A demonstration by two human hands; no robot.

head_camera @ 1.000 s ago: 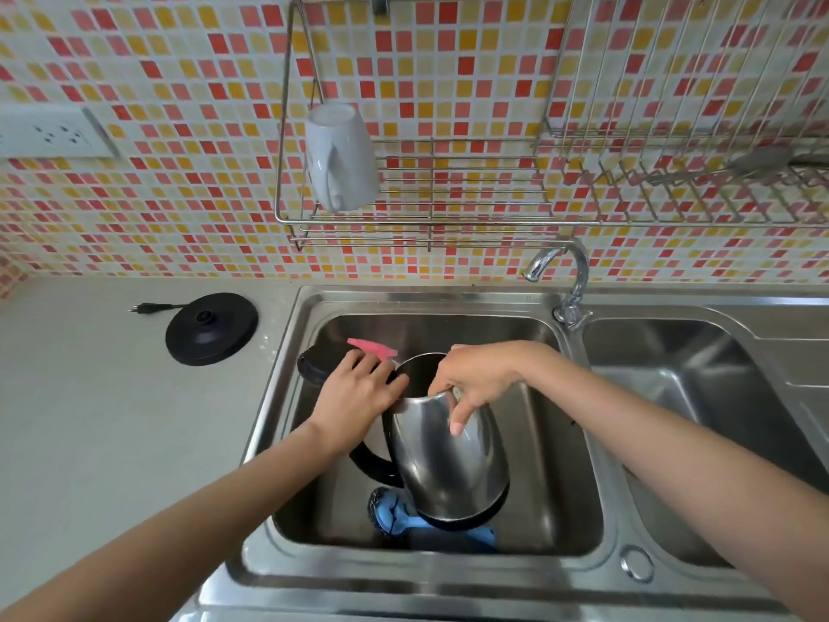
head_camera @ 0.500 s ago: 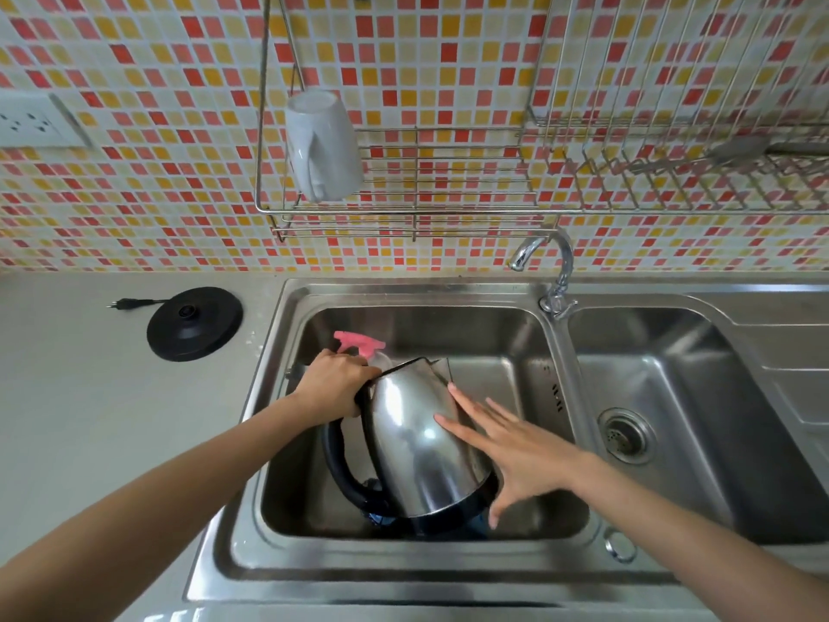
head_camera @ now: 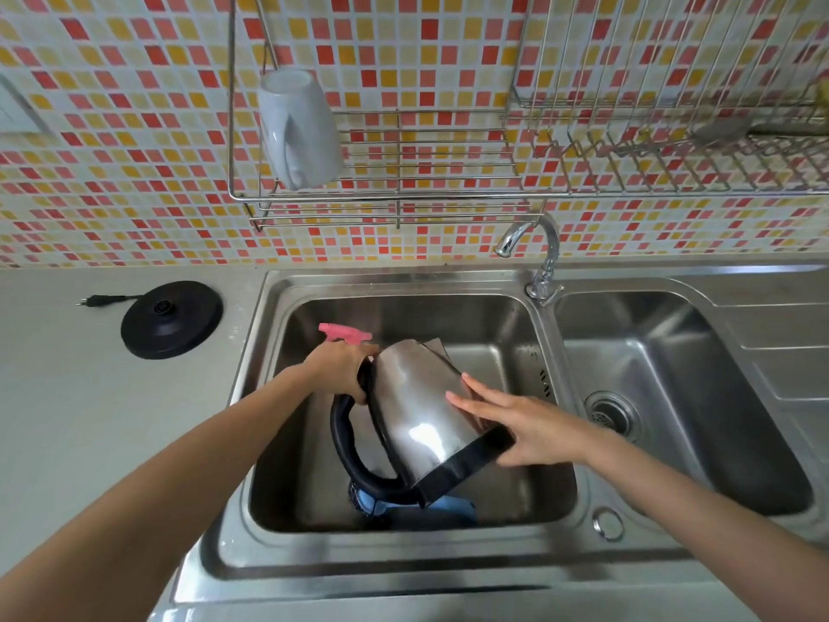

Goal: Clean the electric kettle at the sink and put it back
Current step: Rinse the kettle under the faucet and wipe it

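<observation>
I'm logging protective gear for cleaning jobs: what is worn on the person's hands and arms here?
Nothing visible. The left hand and right hand are ungloved, with no rings, watch or bracelet, and both forearms are bare to the picture's edge; no sleeve shows.

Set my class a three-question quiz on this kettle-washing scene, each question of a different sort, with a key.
1. True or false: the kettle stands upright on its black power base.
2. Which hand grips the kettle's handle? A. left B. right C. neither
3. Fill in: the white mug sits upside down on the wire ____ above the sink.

Key:
1. False: it is tilted in the sink, and the power base lies on the counter.
2. A: the left hand grips it, while the right hand lies open against the steel side.
3. rack.
</observation>
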